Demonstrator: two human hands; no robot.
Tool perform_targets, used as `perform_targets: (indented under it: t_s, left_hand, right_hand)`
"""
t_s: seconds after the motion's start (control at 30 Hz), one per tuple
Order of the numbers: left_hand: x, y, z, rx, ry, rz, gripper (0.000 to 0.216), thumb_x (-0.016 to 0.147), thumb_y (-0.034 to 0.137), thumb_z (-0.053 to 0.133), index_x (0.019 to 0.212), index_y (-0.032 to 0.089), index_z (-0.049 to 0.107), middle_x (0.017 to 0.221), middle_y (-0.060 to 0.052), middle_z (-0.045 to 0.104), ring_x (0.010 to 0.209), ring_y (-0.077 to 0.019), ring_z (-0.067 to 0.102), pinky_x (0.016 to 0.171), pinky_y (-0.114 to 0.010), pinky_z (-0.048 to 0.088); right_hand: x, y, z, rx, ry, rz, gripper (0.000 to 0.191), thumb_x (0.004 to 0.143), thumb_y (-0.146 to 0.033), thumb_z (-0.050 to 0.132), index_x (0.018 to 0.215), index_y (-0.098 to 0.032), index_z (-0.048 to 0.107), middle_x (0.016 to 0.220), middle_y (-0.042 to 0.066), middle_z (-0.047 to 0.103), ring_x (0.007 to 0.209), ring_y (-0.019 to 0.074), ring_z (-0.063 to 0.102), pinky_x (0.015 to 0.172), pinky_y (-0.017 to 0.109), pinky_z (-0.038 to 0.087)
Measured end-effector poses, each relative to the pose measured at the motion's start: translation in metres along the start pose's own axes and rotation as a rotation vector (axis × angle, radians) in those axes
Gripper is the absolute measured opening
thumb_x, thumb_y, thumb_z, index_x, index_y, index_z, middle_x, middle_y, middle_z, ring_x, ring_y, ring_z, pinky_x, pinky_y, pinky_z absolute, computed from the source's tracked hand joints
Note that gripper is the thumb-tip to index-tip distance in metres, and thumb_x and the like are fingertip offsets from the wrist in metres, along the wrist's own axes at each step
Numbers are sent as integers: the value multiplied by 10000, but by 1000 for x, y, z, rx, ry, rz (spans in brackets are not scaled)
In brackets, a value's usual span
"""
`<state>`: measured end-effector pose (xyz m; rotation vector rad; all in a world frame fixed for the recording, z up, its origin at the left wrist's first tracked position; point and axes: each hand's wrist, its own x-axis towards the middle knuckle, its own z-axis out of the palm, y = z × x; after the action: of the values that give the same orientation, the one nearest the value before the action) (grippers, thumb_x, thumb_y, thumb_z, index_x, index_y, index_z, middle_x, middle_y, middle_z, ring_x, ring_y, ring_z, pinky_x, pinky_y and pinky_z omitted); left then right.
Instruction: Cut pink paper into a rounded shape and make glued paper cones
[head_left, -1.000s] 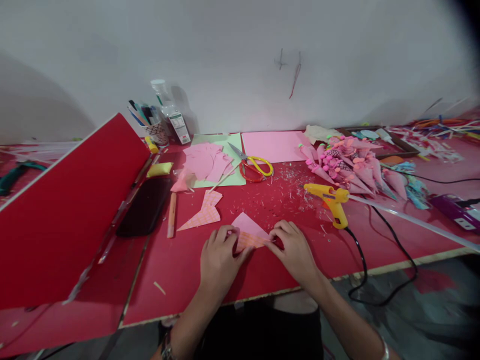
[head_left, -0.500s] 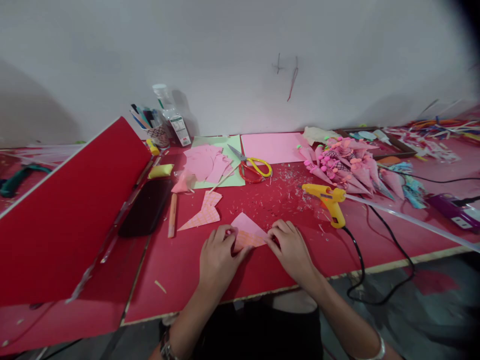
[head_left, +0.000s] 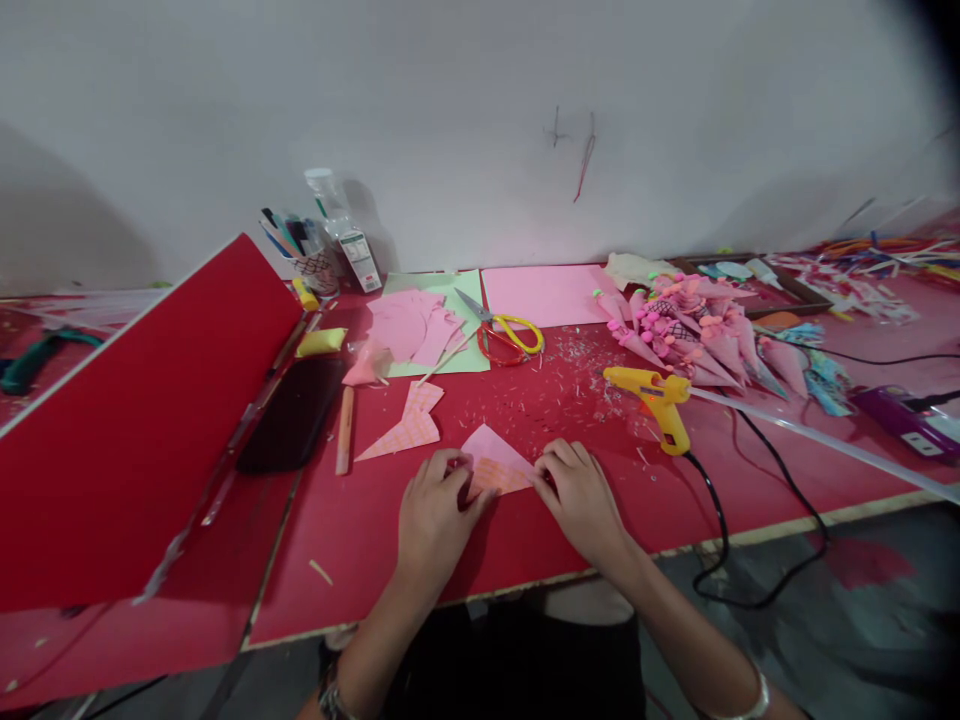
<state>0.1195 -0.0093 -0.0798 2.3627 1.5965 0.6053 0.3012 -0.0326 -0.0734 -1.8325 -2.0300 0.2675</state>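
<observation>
A pink paper piece (head_left: 495,462), partly folded with an orange patterned side showing, lies on the red table (head_left: 450,550) near its front edge. My left hand (head_left: 431,515) pinches its left end with curled fingers. My right hand (head_left: 581,500) presses and pinches its right end, fingers bent. A second patterned paper piece (head_left: 405,430) lies just beyond my left hand.
A yellow glue gun (head_left: 660,405) with a black cord stands right of my hands. Scissors (head_left: 502,335), pink and green sheets (head_left: 547,293), a heap of pink paper cones (head_left: 697,330), a black phone (head_left: 289,415), a pen cup (head_left: 307,262) and a tilted red board (head_left: 135,420) surround the work spot.
Both hands have stayed on the pink paper, with the fingers shifting only slightly along its fold. The view moved down a little.
</observation>
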Motion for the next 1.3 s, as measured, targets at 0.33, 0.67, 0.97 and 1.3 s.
perform_targets:
  t_s: [0.33, 0.67, 0.97, 1.3]
  left_hand:
    - [-6, -11, -10, -24, -30, -58, 169, 764, 344, 566, 680, 198, 553, 994, -41, 525, 856, -202, 519, 751, -356, 434]
    - [-6, -10, -10, -5, -43, -63, 180, 773, 354, 552, 705, 187, 560, 1009, -49, 519, 873, -209, 505, 758, -358, 424]
    - [-8, -11, -10, -50, -53, -81, 138, 774, 318, 553, 714, 193, 560, 1014, -43, 518, 881, -203, 508, 776, -366, 418]
    - [-11, -18, -13, -122, -97, -49, 77, 791, 274, 529, 790, 200, 548, 1054, -48, 503, 943, -211, 497, 808, -380, 414]
  right_hand:
    - [0, -1, 0, -16, 3, 17, 137, 803, -236, 503, 672, -193, 514, 794, 30, 546, 766, 188, 472, 683, 319, 361]
    - [4, -22, 9, -200, 36, 79, 380, 692, -550, 565, 779, -183, 525, 886, 75, 541, 845, 252, 483, 696, 372, 361]
    - [1, 4, -2, 117, -33, 0, 88, 764, -256, 588, 753, -193, 528, 840, 26, 532, 790, 185, 476, 707, 307, 386]
    - [-2, 22, -7, 297, -71, -82, 193, 810, -70, 416, 848, -194, 560, 871, 42, 539, 842, 177, 499, 767, 325, 418]
